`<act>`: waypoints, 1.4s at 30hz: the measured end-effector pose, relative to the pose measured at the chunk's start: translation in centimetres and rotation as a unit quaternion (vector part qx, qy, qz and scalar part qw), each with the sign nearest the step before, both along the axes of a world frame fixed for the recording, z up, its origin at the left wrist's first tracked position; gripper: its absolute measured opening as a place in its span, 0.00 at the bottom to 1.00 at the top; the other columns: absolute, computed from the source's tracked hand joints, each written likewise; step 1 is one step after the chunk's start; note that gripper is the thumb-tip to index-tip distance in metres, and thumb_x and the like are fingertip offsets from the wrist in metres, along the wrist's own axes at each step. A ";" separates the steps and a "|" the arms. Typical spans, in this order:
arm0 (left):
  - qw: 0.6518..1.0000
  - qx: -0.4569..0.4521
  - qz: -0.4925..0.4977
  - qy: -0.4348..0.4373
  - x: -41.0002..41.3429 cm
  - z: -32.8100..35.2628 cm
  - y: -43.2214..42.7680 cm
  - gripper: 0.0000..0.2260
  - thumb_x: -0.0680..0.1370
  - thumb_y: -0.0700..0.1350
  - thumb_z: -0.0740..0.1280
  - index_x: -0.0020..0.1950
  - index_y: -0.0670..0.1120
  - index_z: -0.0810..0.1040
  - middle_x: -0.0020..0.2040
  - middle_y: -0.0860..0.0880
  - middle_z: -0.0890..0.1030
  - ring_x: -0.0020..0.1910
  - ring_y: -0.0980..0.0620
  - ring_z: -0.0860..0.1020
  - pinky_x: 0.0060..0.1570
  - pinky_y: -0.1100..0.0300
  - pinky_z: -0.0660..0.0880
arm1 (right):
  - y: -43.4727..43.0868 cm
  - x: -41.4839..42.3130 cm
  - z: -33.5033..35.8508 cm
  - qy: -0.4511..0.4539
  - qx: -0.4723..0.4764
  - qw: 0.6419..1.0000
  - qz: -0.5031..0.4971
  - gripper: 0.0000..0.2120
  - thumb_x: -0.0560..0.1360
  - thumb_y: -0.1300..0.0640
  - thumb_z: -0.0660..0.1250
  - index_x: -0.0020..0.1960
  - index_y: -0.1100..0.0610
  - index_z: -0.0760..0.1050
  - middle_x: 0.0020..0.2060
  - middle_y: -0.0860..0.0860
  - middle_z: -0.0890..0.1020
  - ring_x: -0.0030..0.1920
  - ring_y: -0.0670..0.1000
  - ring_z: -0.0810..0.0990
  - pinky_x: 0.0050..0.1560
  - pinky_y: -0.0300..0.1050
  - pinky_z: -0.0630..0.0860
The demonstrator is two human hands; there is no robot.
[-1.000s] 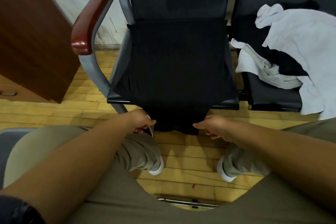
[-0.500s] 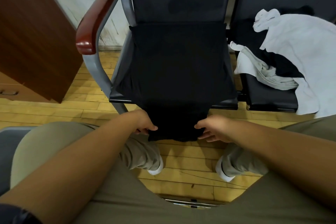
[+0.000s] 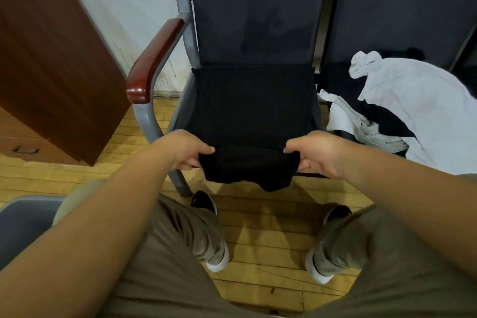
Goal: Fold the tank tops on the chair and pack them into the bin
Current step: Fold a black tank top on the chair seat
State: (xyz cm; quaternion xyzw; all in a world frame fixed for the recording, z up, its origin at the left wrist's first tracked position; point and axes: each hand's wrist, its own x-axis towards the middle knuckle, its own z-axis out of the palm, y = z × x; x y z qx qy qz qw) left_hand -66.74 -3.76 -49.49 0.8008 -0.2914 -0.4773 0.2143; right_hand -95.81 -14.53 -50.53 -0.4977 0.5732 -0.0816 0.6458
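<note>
Two hands pinch the near edge of a black top (image 3: pixel 251 111) spread flat on the chair (image 3: pixel 258 20) seat. Left hand (image 3: pixel 184 148) grips its left corner, right hand (image 3: pixel 316 152) its right, thumbs on top, fingers curled under. That edge is lifted off the seat front and sags between them. White and black tops (image 3: pixel 402 103) lie heaped on the next seat.

A brown wooden cabinet (image 3: pixel 51 64) stood at the left in front of a white wall (image 3: pixel 124 8), and under it showed a paler drawer front with a recessed handle (image 3: pixel 25 150). The floor (image 3: pixel 268 217) was of yellow wooden planks. On it rested dark shoes (image 3: pixel 204 202) with white soles, half covered by beige trousers (image 3: pixel 180 235).
</note>
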 end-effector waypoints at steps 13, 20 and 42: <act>0.974 -0.135 0.095 0.154 3.3 6.5 -12.3 0.13 0.86 0.43 0.66 0.69 0.43 0.79 0.57 0.47 0.89 0.53 0.49 0.88 0.43 0.55 0.84 | -12.8 5.1 6.7 -0.109 -0.022 0.989 -0.099 0.12 0.83 0.59 0.66 0.64 0.59 0.79 0.47 0.53 0.89 0.41 0.53 0.90 0.34 0.48 0.85; 0.932 -0.145 0.200 0.267 4.3 2.6 -17.6 0.13 0.85 0.41 0.66 0.68 0.40 0.80 0.59 0.44 0.87 0.48 0.48 0.88 0.35 0.57 0.84 | -17.8 7.7 4.1 -0.159 0.043 0.978 -0.130 0.08 0.83 0.59 0.66 0.60 0.59 0.80 0.53 0.54 0.88 0.45 0.51 0.89 0.42 0.45 0.85; 0.837 -0.208 0.337 0.378 7.2 -2.4 -26.8 0.23 0.85 0.36 0.58 0.80 0.34 0.62 0.72 0.34 0.76 0.63 0.38 0.83 0.59 0.45 0.83 | -25.8 11.1 -1.2 -0.210 0.069 0.960 -0.172 0.22 0.85 0.65 0.58 0.78 0.66 0.65 0.59 0.64 0.84 0.58 0.61 0.86 0.59 0.58 0.84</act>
